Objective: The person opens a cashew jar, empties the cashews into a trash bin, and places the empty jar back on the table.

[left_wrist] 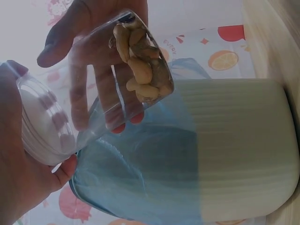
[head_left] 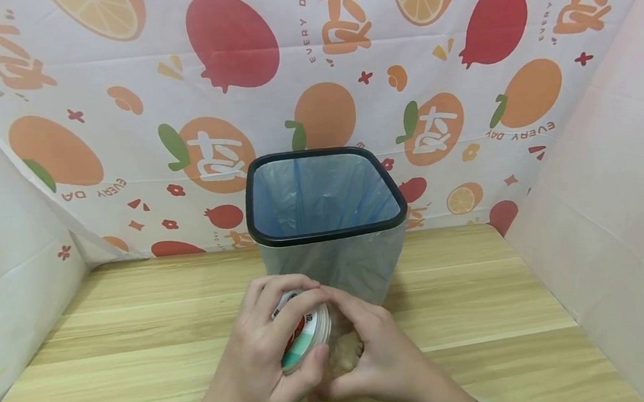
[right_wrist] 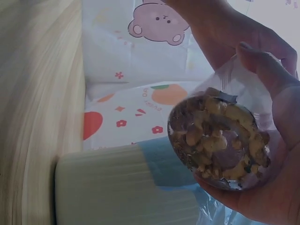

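Head view: left hand [head_left: 262, 362] grips lid [head_left: 305, 332], right hand [head_left: 380, 357] cups light, slippery jar [head_left: 342, 348] body, bin [head_left: 326, 217] at 12 o'clock.

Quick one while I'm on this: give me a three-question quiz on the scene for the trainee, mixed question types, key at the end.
1. True or false: the bin has a blue bag lining it.
2. Which hand grips the lid of the jar?
A. left hand
B. right hand
C. neither
3. What fills the bottom of the jar, as the right wrist view shows?

Key:
1. True.
2. A: the left hand curls round the lid, while the right hand holds the jar's body.
3. Nuts, cashew-like.
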### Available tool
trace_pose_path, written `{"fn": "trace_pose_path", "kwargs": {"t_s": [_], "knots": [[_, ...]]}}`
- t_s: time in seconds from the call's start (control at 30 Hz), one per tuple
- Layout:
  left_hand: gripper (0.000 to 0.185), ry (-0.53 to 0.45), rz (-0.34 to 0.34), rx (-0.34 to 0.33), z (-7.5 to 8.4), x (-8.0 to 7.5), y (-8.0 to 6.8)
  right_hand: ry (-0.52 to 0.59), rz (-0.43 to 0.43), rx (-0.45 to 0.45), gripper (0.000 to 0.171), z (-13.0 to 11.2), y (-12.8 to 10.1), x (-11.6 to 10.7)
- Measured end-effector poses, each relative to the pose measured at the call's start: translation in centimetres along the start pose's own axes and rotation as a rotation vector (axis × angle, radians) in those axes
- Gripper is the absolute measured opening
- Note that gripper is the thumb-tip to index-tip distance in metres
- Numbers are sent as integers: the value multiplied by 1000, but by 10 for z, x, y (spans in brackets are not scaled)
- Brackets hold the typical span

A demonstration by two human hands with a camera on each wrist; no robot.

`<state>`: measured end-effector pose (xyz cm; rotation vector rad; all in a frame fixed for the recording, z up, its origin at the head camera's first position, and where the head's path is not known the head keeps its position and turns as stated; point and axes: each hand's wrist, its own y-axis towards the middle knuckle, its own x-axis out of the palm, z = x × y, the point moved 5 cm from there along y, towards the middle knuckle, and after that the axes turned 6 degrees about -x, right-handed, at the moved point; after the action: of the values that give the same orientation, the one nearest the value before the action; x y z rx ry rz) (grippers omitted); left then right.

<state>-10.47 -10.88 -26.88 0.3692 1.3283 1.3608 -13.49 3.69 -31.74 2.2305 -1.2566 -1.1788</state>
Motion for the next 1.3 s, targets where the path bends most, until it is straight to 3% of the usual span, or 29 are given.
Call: {"fn": "trace_pose_path", "kwargs": {"t_s": [0.23,0.4,0.67,0.9,1.3], "knots": [[37,21,-21,-56,-4,1,-2,-54,17,20,100,1,-1,-1],[42,17,-34,-40,-3,-1,-1,55,-8,64,93,2,-2,-2],[48,-38,-47,121,5,-4,6,306,-114,130,89,5,-2,-3],[47,-128,-66,195,8,-5,8,475,-181,31,85,0,0,-5],[41,-107,-42,182,5,-4,5,336,-132,35,89,1,-1,-2]]}}
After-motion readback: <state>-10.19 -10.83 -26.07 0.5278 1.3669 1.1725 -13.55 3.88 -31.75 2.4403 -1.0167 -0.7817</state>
